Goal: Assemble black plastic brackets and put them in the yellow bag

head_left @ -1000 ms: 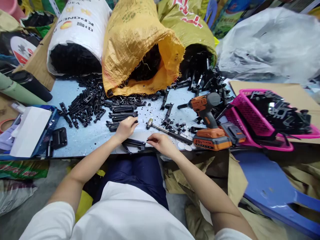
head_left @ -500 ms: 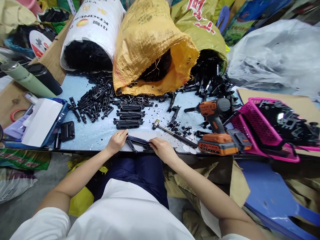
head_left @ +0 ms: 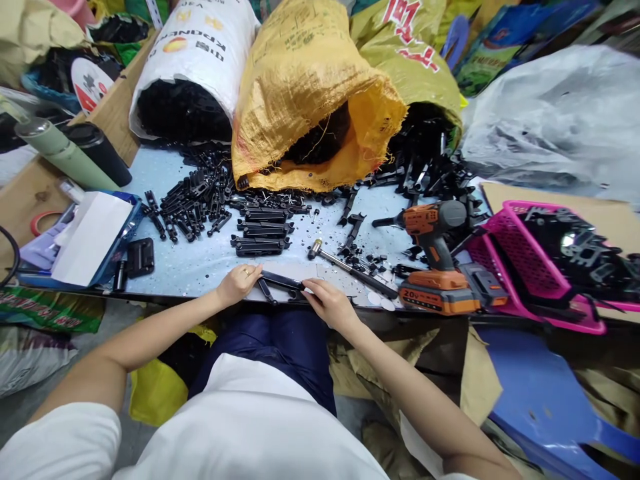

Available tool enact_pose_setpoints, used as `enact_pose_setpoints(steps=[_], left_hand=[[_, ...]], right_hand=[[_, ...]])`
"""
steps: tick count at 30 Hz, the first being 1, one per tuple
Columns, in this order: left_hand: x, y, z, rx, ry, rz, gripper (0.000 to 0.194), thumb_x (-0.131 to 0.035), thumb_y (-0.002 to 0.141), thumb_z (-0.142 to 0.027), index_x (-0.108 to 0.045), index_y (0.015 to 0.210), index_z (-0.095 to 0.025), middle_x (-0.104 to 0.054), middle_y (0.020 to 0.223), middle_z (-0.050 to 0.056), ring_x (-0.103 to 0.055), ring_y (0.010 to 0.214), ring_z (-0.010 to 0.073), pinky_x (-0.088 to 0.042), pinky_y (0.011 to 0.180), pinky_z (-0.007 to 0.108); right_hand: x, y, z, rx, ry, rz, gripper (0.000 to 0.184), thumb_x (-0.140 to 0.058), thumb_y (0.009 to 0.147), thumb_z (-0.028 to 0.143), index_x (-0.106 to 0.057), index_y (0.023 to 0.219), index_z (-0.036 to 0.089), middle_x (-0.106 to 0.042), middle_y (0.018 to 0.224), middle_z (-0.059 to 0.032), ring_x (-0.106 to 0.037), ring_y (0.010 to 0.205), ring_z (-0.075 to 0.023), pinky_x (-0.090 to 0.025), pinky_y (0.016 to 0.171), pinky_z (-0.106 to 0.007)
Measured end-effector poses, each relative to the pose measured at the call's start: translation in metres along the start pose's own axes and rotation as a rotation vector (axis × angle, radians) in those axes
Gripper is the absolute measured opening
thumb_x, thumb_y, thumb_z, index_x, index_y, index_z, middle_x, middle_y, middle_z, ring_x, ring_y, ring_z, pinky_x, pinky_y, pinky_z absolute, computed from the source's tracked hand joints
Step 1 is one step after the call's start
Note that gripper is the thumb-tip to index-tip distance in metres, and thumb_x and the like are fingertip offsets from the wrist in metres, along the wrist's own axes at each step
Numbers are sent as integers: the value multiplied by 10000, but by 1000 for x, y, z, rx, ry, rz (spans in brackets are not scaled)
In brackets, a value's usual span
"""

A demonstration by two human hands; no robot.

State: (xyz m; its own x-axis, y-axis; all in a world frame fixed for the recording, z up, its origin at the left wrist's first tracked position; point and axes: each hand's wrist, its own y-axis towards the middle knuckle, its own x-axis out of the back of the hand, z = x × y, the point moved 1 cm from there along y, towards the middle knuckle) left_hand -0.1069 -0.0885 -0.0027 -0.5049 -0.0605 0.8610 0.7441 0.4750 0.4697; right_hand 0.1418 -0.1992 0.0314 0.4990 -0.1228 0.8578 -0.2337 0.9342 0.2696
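Note:
A long black plastic part (head_left: 281, 279) spans the gap between my hands at the table's front edge. Its left end is pinched by my left hand (head_left: 240, 283), which wears a ring. My right hand (head_left: 330, 303) closes its fingertips on the other end. Under the bar, a second thin black piece (head_left: 267, 291) angles down; whether it is joined to the bar I cannot tell. Just beyond my hands lies a stack of similar black parts (head_left: 263, 233) in a neat row. A hammer (head_left: 350, 269) rests to the right of them.
An orange cordless drill (head_left: 435, 260) stands right of the hammer, with a pink basket (head_left: 530, 253) past it. A heap of small black parts (head_left: 193, 200) lies at left. A yellow sack (head_left: 300, 87) and a white sack (head_left: 200, 40) lie open behind. A blue tray (head_left: 127, 227) sits left.
The whole view has shifted slightly. Both my hands keep hold of the black part's ends; my right fingers have changed their grip a little.

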Motion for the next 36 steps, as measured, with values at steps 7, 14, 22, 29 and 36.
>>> enact_pose_setpoints(steps=[7,14,22,29,36], left_hand=[[16,8,0,-44,98,153,301,-337,941,-230,-559,1109,-118,-641,801,109,-610,752,199,-495,684,368],[0,41,-54,-109,62,348,600,-431,883,-503,-415,1307,-78,-537,1232,201,-482,1150,306,-338,929,429],[-14,40,-44,-234,52,438,709,-348,873,-604,-398,1314,-51,-528,1214,211,-531,1029,280,-382,835,359],[-9,45,-42,-61,81,396,627,-257,905,-583,-603,995,-67,-630,834,142,-589,807,235,-437,690,330],[24,40,-29,-77,25,269,635,-187,912,-591,-570,692,-135,-589,645,79,-561,617,169,-391,540,266]], right_hand=[[-19,-14,-32,124,-30,58,448,-512,879,416,-509,1263,186,-631,1037,-111,-599,927,-187,-494,806,-326],[-7,-6,-49,164,-280,121,538,-461,848,576,-574,1114,121,-631,975,-129,-578,887,-213,-437,747,-309],[-6,-6,-61,216,-476,94,544,-421,838,633,-560,629,151,-532,606,-43,-497,588,-140,-305,575,-263],[4,6,-46,325,-446,-57,549,-443,830,629,-510,551,161,-474,531,-12,-435,518,-112,-277,545,-253],[29,24,0,400,-345,-47,523,-443,857,581,-502,556,156,-459,528,-4,-409,497,-100,-251,523,-251]])
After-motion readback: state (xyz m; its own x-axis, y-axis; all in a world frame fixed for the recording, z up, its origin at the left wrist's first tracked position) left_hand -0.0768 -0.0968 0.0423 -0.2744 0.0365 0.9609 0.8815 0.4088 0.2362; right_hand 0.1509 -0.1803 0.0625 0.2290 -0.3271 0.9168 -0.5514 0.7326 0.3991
